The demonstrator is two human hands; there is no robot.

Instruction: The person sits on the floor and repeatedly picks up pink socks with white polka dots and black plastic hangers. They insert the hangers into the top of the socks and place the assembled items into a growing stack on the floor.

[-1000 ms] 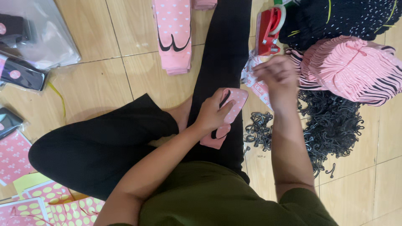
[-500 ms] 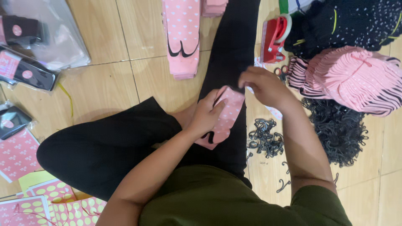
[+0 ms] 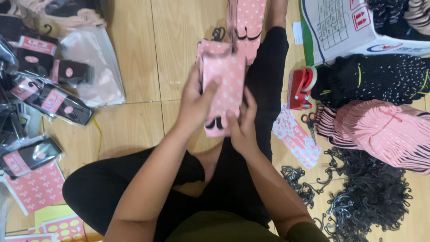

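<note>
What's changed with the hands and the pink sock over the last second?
The right hand came back from the pile at the right and joined the left hand on the pink dotted sock, which both now hold raised in front. The tape dispenser, scissors and black hooks stayed on the floor.

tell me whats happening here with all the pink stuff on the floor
A person sits on a wooden floor, holding a pink dotted sock up in both hands: left hand on its side, right hand at its lower end. A red tape dispenser, scissors and black hooks lie alongside.
</note>
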